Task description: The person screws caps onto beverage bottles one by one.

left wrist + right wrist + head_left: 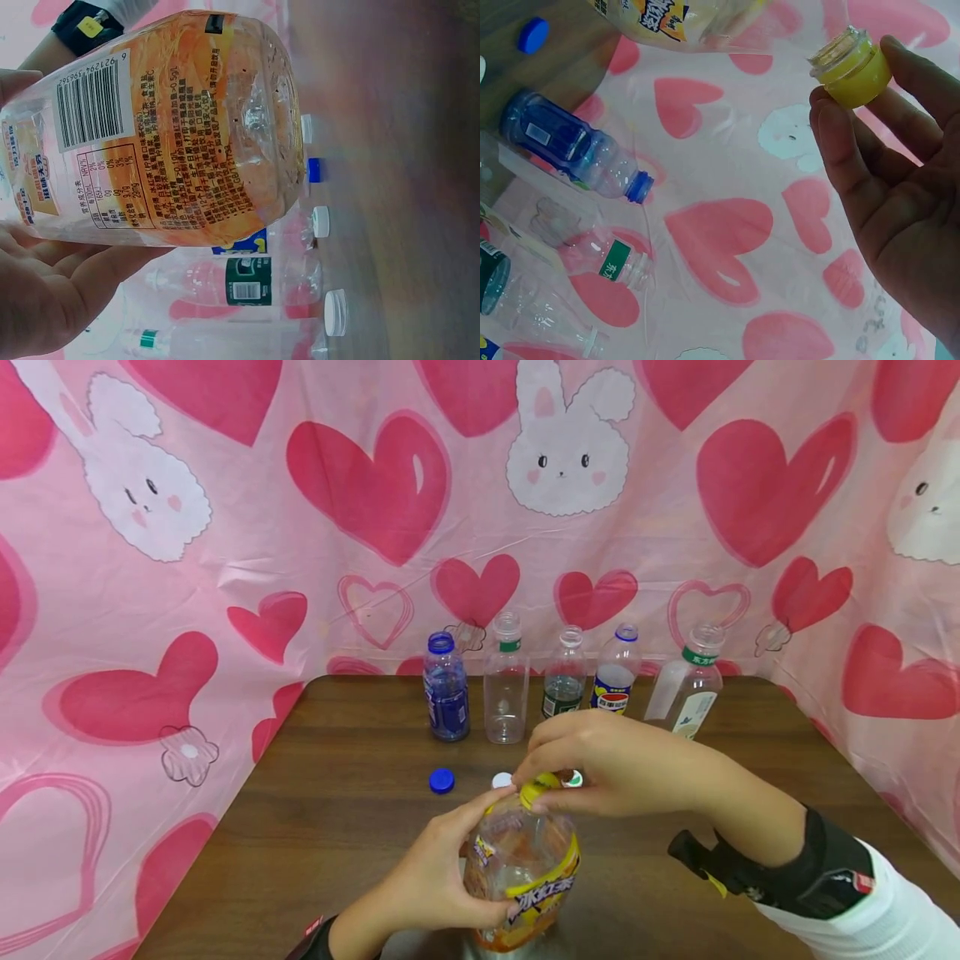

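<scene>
My left hand [431,877] grips a clear plastic bottle [543,897] with an orange and yellow label, fingers and thumb spread round its side. Its barcode and printed back show in the left wrist view, the clear base turned toward the wooden table. Between thumb and fingertips, my right hand [600,764] pinches a yellow bottle cap [862,79] at the top of this bottle. A clear ridged rim shows on the cap's side in the right wrist view. I cannot tell whether the cap is loose from the neck.
Along the table's far side stand a blue bottle [447,697], a clear bottle [507,702], a dark-green-labelled bottle [564,681], a blue-labelled bottle [617,681] and a green-necked bottle [690,689], all uncapped. Before them lie a blue cap [442,781] and white caps [336,313] on the brown table [322,827].
</scene>
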Motion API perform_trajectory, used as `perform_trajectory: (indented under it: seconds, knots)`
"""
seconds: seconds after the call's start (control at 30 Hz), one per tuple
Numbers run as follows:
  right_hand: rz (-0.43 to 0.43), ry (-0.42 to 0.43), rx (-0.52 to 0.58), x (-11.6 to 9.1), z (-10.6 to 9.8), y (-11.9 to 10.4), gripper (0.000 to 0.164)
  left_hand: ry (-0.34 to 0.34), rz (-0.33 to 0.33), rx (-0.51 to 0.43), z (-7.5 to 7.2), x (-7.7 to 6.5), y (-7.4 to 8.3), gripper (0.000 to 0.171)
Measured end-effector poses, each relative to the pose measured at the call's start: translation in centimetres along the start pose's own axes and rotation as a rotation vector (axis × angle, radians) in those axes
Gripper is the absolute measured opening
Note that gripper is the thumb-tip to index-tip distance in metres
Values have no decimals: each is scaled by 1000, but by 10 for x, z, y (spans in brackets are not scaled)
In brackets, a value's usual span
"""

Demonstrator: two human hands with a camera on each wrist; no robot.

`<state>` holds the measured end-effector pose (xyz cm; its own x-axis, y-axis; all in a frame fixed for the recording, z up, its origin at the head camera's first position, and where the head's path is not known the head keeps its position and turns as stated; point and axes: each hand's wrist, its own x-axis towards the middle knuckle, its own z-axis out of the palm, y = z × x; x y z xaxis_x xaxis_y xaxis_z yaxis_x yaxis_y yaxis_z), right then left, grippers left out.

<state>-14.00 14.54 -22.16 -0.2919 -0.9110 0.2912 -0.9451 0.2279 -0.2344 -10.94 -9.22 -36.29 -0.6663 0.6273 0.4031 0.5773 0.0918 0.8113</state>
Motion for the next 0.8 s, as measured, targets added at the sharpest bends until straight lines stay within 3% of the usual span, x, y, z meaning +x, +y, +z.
perform_trajectory:
  seconds: [0.13, 0.33, 0.53, 0.8]
  knots:
    - [20, -3, -29, -2, -2, -2, 29, -14, -53, -21, 1, -1, 0, 96]
    - [-36, -28, 75, -5, -7, -4, 36, -18, -27, -26, 1, -2, -2, 94]
    - [-76, -2, 43, -3, -5, -3, 23, -21, -20, -14, 2, -2, -3, 95]
    - [-8, 18, 13, 0, 3, -1, 10, -24, -37, -14, 3, 0, 0, 95]
